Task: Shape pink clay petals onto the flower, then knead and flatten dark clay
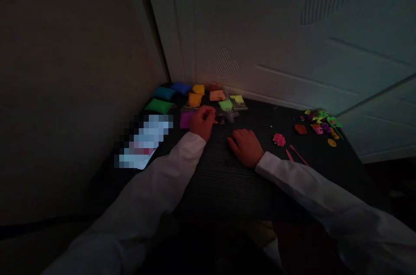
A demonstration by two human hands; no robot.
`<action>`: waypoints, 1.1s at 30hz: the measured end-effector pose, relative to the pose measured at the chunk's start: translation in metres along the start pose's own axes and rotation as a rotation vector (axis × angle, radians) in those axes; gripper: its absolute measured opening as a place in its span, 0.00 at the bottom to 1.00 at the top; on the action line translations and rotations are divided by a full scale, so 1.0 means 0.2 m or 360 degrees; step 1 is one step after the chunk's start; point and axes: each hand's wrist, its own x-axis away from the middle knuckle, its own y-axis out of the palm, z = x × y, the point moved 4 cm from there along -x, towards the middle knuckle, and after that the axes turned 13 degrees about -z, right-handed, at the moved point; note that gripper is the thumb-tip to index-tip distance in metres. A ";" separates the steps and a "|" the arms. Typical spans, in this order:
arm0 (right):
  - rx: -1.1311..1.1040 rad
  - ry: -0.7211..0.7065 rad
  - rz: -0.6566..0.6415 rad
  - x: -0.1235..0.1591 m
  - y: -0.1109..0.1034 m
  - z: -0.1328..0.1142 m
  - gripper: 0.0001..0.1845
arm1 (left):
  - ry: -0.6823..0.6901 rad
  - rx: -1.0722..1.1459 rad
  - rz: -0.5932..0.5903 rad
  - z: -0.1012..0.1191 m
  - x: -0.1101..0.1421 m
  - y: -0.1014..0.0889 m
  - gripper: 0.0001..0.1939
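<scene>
- Beside the purple packet [186, 120], my left hand [202, 123] curled; I couldn't tell if pinching.
- Right of the packet, my right hand [247, 147] lay palm-down, thumb spread.
- Farther right sat the pink flower [278, 139].

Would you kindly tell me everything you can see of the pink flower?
The pink flower is small and roundish, its ruffled, petalled surface looking like modelling clay. It lies on the dark table, to the right of the right hand and apart from it; finer detail is lost in the dim light.
</scene>
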 end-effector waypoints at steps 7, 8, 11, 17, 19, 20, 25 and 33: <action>-0.0240 -0.0116 -0.0202 -0.04 -0.02 0.11 0.13 | -0.0002 0.0027 0.0020 0.01 0.00 0.00 0.04; -0.0264 -0.0126 -0.0231 -0.04 -0.03 0.12 0.13 | 0.0004 0.0021 0.0027 0.01 0.00 0.00 0.04; -0.0259 -0.0090 -0.0248 -0.05 -0.04 0.09 0.14 | 0.0018 0.0018 0.0036 0.01 0.00 -0.01 0.04; -0.0019 -0.0051 -0.0143 -0.07 -0.05 -0.12 0.16 | 0.0044 0.0019 0.0037 0.02 -0.01 -0.01 0.04; 0.0059 -0.0046 -0.0123 -0.08 -0.05 -0.17 0.16 | 0.0045 0.0018 0.0032 0.01 -0.01 -0.01 0.04; 0.0093 -0.0041 -0.0116 -0.08 -0.05 -0.19 0.17 | 0.0046 0.0017 0.0030 0.01 -0.01 -0.01 0.04; 0.0227 -0.0029 -0.0090 -0.08 -0.03 -0.22 0.19 | 0.0040 0.0025 0.0033 0.01 0.00 0.00 0.04; 0.0331 0.0015 -0.0053 -0.08 -0.01 -0.24 0.18 | 0.0037 0.0066 0.0023 0.02 0.00 0.00 0.04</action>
